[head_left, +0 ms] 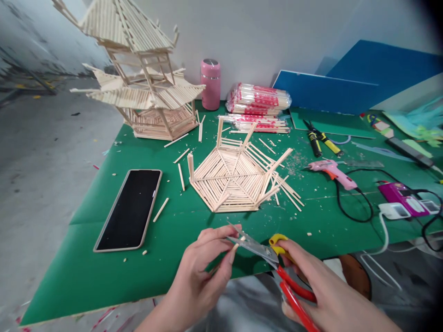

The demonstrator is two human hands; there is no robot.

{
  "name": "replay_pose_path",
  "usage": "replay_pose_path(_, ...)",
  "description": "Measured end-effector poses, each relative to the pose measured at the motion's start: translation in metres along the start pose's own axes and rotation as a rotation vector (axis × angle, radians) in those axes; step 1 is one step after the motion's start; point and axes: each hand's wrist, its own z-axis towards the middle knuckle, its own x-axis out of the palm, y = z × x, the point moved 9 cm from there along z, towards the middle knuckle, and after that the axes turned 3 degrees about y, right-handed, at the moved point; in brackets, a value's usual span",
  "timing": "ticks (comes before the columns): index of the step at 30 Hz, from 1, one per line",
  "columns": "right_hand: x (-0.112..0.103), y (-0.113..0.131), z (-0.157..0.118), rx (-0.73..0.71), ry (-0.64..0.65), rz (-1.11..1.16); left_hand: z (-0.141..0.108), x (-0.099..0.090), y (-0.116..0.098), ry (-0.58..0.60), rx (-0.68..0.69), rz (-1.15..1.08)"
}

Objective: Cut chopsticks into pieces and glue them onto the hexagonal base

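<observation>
Near the table's front edge, my left hand pinches a short wooden stick between thumb and fingers. My right hand grips a pair of scissors with red and yellow handles. The scissor blades are parted and reach to the stick's end, close to my left fingertips. Just beyond both hands lies a flat polygonal base of wooden sticks, with upright posts at several corners and a low railing at its back. Loose sticks lie across its right side.
A multi-tiered stick pagoda stands at the back left. Around the green table are a phone, a pink bottle, bagged sticks, pliers, a corded pink glue gun and a purple power strip.
</observation>
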Motion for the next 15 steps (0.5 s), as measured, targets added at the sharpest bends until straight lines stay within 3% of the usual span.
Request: replay_pose_path(15,0.0015,-0.0008,0.0010,-0.012,0.005,-0.011,-0.0010,0.0014,0.0003,0.032,-0.002,-0.029)
